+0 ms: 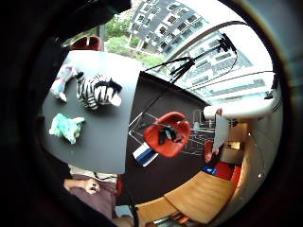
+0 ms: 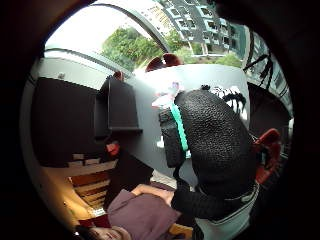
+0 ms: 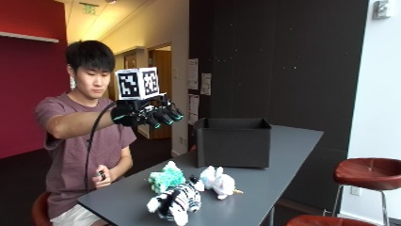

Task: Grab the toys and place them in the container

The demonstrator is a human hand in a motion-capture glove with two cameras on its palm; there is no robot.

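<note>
Outside view: right hand (image 3: 147, 114) raised well above table (image 3: 288, 155), fingers loosely spread, holding nothing. Zebra (image 3: 175, 202), green toy (image 3: 166, 178), white toy (image 3: 217, 181) lie near the box (image 3: 233, 141). Suggest: drop straight over one toy, grip its body, not limbs.

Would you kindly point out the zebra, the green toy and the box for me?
zebra (image 3: 174, 202): outside view, on its striped body.
green toy (image 3: 165, 179): outside view, on its fluffy middle.
box (image 3: 233, 148): outside view, on its front wall.
</note>
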